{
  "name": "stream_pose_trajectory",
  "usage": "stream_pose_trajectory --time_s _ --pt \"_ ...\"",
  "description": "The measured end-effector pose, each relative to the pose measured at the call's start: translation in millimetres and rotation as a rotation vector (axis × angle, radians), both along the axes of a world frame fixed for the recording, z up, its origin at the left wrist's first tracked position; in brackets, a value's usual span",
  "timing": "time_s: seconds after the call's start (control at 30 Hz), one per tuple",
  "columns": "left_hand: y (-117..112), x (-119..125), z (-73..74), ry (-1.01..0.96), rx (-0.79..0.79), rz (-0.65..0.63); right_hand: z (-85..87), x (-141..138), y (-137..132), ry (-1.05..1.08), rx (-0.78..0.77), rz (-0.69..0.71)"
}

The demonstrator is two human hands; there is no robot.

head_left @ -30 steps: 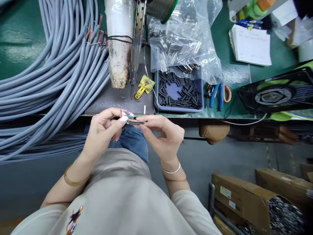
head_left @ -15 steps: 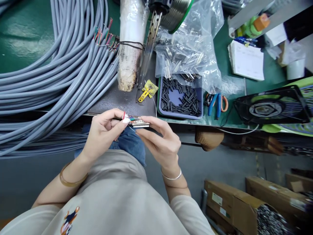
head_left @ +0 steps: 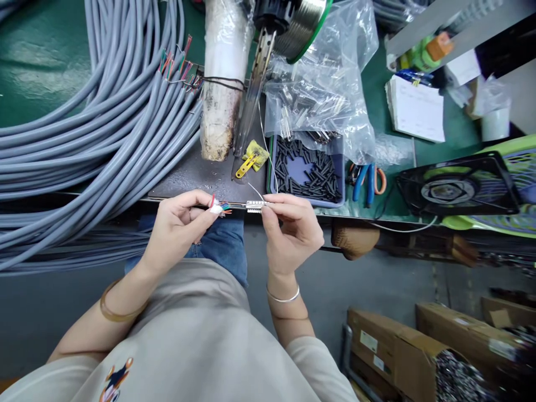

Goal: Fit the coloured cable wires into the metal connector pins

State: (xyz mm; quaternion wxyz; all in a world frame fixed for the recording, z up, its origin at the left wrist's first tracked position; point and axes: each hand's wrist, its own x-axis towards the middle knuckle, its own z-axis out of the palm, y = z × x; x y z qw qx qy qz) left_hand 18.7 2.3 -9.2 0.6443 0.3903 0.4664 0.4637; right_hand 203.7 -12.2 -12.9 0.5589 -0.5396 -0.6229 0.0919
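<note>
My left hand is closed in a pinch at the bench edge. Between thumb and forefinger it grips a bundle of thin coloured wires, whose loose ends point right; a red piece sticks up by the fingertips. To its right, my right hand pinches a small metal multi-pin connector by its right end. The connector lies level, close to the wire ends; whether they touch I cannot tell. A thin silvery strand, like solder wire, runs down to the right fingers.
Grey cables fill the left side. Ahead are a soldering iron in its holder, a yellow clip, a solder spool, a tray of black tubes and a bag of metal parts. Pliers and a fan stand right.
My right hand has moved right with the connector, away from my left fingers. The silvery strand now loops up beside the tray. My left hand stays nearly still on the wires.
</note>
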Motion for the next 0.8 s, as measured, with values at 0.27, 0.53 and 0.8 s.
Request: stream_pose_trajectory --time_s 0.27,0.53,0.8 --pt "4.7 3.6 3.8 0.001 0.052 -0.022 -10.9 -0.4 3.6 -0.213 0.191 -0.030" --pt "9.2 7.6 6.3 -0.021 0.036 -0.037 -12.6 -6.7 5.1 0.172 -0.098 0.181" --pt "11.7 6.9 4.2 -0.014 0.017 -0.039 -17.3 -3.4 11.8 0.012 0.114 0.095"
